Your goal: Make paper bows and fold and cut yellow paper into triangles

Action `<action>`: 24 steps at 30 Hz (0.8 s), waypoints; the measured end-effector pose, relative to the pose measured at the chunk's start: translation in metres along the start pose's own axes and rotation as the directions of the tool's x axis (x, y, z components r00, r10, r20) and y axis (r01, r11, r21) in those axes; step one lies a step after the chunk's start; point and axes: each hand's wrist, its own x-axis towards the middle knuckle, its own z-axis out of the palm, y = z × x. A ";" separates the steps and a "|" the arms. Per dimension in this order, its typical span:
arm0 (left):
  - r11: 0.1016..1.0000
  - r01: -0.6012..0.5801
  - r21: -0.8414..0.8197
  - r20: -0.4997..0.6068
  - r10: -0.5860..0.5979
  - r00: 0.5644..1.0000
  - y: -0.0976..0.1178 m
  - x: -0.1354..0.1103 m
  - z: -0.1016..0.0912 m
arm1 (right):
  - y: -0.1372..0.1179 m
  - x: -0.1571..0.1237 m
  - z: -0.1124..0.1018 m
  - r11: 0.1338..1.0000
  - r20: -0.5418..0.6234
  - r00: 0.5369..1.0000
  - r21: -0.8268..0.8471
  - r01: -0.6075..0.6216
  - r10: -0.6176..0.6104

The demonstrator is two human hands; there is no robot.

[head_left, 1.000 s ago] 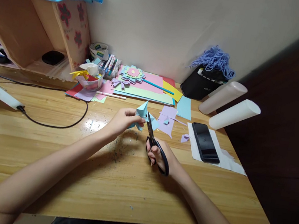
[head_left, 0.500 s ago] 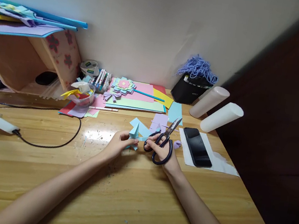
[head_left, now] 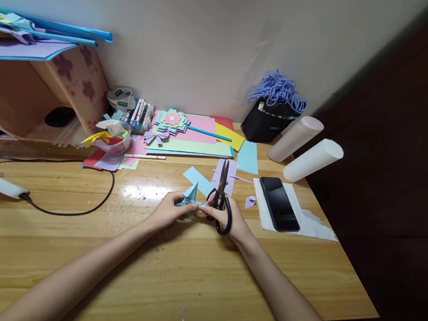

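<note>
Between my two hands is a small folded piece of light blue paper (head_left: 190, 193). My left hand (head_left: 171, 209) pinches its left side with thumb and fingers. My right hand (head_left: 227, 216) has scissors (head_left: 223, 178) with dark handles hooked on its fingers, blades pointing away and nearly together. The right thumb and a fingertip also touch the right end of the blue paper. Just beyond the hands lie a flat light blue paper strip (head_left: 198, 179) and a purple sheet (head_left: 229, 176), partly behind the blades.
To the right a black phone (head_left: 280, 204) rests on white paper, with two white cylinders (head_left: 313, 160) behind it. A paper flower (head_left: 172, 120) lies on coloured sheets at the back. A black cable (head_left: 69, 215) curves across the left, near a plastic tub (head_left: 119, 145) of paper scraps.
The scissors have swung from pointing right to pointing straight away, their blades closer together. My right hand has come nearer the left, at the blue paper. The view has shifted slightly.
</note>
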 end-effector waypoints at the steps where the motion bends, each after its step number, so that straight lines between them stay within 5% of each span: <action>1: 1.000 0.015 -0.001 0.005 -0.015 1.000 -0.001 0.001 -0.001 | 0.001 0.000 0.000 1.000 0.006 1.000 0.021 -0.008 0.008; 16: 0.991 -0.036 -0.126 -0.063 0.028 0.998 -0.013 0.006 0.001 | 0.016 0.006 0.021 0.971 -0.229 0.953 0.088 0.223 -0.199; 24: 0.978 -0.012 -0.207 -0.095 -0.008 0.995 -0.009 0.006 -0.002 | 0.025 0.011 0.025 0.929 -0.211 0.969 0.318 0.190 -0.126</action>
